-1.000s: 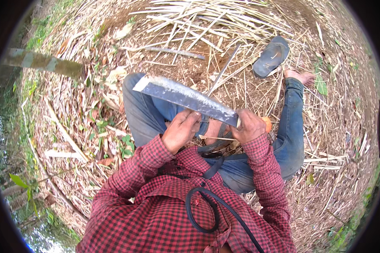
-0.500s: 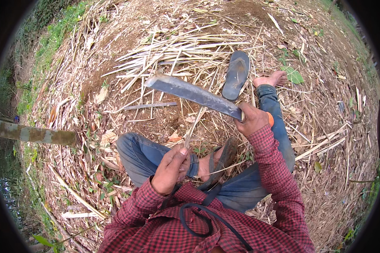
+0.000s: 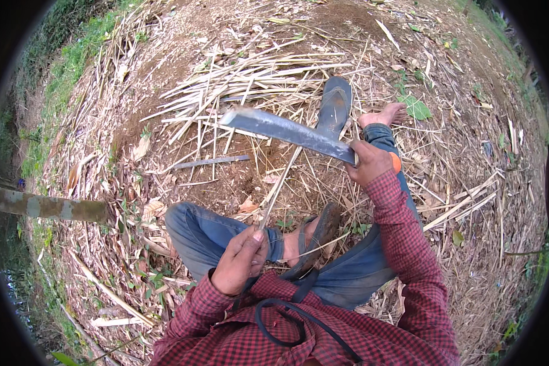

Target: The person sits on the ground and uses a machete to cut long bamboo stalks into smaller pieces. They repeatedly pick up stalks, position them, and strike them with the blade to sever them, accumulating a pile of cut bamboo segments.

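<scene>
Down from the head camera: seated on bare earth littered with dry pale split bamboo strips [image 3: 250, 76]. Right hand [image 3: 371, 161] raised out ahead, clenched round the orange handle [image 3: 396, 162] of a broad grey steel machete [image 3: 287, 130], blade stretching up and leftward from the fist, tip well out over the strips. Left hand [image 3: 239, 262] low and close to the body, over the left knee, fingers pinched shut on the near end of a thin pale bamboo sliver [image 3: 279, 183]. Sliver running up from that grip toward the blade, far end reaching the blade's underside near its middle; touching or just short, cannot tell. So: sliver strung between the two hands, machete above it, well apart from the left hand.

Around them: blue jeans [image 3: 207, 235], red checked shirt sleeves [image 3: 402, 226], a dark sandal [image 3: 320, 235] on the near foot, a loose grey sandal [image 3: 334, 107] lying beyond the blade beside a bare foot [image 3: 384, 114]. Mottled green bamboo pole [image 3: 49, 207] at far left.
</scene>
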### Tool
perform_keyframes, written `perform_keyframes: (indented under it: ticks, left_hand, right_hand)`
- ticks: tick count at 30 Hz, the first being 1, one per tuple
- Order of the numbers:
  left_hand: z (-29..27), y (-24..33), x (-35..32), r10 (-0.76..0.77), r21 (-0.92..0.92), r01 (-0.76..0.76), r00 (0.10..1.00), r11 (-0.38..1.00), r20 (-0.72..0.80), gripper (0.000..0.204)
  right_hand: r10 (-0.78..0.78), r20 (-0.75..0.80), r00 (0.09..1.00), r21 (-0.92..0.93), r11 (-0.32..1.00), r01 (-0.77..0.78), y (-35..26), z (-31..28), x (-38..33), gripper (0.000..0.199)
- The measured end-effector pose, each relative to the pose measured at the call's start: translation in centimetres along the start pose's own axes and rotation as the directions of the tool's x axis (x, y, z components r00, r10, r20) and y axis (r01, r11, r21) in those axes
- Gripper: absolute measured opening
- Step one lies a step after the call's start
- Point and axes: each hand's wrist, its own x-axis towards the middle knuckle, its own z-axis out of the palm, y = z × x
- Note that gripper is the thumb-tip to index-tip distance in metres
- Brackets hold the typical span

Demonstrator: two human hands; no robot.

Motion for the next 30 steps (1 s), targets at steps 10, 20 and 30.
perform_keyframes:
  ticks: [10, 20, 30]
  left_hand:
    - [-0.6, -1.6, 1.2, 0.121, 0.166, -0.101, 0.986, 0.981, -0.114, 0.015]
    - [1.7, -1.1, 3.6, 0.557, 0.878, -0.168, 0.82, 0.449, -0.129, 0.019]
    - [-1.9, -4.2, 5.8, 0.399, -0.113, -0.435, 0.883, 0.893, -0.248, 0.027]
  right_hand:
    - [0.125, -0.109, 0.986, 0.186, 0.977, -0.103, 1.0, -1.2, -2.3, 0.02]
    - [-0.213, 0.019, 0.977, 0.134, 0.969, 0.208, -3.8, 0.1, -4.8, 0.032]
    - [0.359, 0.456, 0.814, 0.725, 0.38, -0.574, -3.3, 0.4, -3.6, 0.027]
